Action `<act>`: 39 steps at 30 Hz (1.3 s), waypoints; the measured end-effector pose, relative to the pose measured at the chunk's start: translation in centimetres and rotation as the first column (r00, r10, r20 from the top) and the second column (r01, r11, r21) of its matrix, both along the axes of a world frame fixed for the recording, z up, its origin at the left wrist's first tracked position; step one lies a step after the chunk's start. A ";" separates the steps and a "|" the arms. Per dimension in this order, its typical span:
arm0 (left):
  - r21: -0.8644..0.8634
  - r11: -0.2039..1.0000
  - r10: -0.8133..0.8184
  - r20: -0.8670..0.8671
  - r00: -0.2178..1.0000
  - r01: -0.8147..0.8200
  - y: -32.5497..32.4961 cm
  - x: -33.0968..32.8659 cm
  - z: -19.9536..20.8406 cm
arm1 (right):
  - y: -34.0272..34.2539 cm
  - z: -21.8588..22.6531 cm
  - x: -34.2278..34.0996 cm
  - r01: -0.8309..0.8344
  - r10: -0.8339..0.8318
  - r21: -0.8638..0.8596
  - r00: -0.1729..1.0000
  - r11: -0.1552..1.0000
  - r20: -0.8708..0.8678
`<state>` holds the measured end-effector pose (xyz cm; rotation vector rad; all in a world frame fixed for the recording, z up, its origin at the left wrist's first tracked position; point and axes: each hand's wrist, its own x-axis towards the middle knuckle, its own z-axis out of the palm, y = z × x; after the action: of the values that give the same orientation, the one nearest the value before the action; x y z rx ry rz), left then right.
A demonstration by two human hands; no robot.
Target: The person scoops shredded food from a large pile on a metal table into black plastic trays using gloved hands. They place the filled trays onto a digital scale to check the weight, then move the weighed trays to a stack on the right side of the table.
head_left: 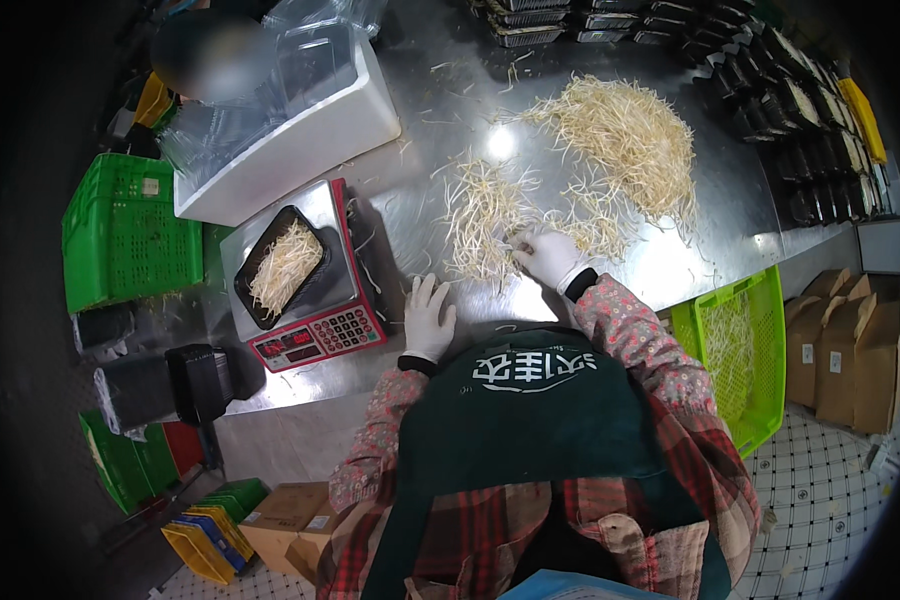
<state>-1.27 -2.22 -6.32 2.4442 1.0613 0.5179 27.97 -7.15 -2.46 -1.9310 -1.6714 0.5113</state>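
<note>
My right hand (550, 258), in a white glove, is at the near right edge of a small heap of bean sprouts (485, 215) on the metal table. Its fingers are curled closed on some sprouts. My left hand (429, 322), also gloved, rests by the table's near edge with its fingers stretched out and holds nothing. Left of it stands a red digital scale (320, 340). On the scale's plate lies a black tray (245, 285) with a portion of sprouts (284, 268). A larger sprout pile (630, 140) spreads beyond my right hand.
A white foam box (300, 165) of clear plastic containers stands at far left, a person behind it. Left are a green crate (135, 235) and stacked black trays (200, 382). Filled trays (815, 120) are stacked far right; a lime-green crate (770, 370) adjoins the table's right.
</note>
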 end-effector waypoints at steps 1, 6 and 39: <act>0.008 1.000 -0.008 -0.006 1.000 0.008 -0.1 -0.1 0.0 | -0.1 0.0 -0.4 -0.021 0.019 -0.042 0.999 0.999 -0.048; -0.014 1.000 -0.020 0.014 1.000 0.021 -0.1 -0.5 -0.6 | 1.1 0.0 -3.2 0.008 0.006 -0.090 0.987 0.996 0.159; -0.150 0.989 0.037 0.200 0.979 -0.006 1.2 -3.0 2.1 | 3.2 -0.1 -7.7 -0.100 0.101 -0.017 0.958 0.995 0.270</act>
<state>-4.31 -1.07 -4.20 2.2004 1.0049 0.6551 20.28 -3.93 -2.56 -1.9975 -1.9477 0.2970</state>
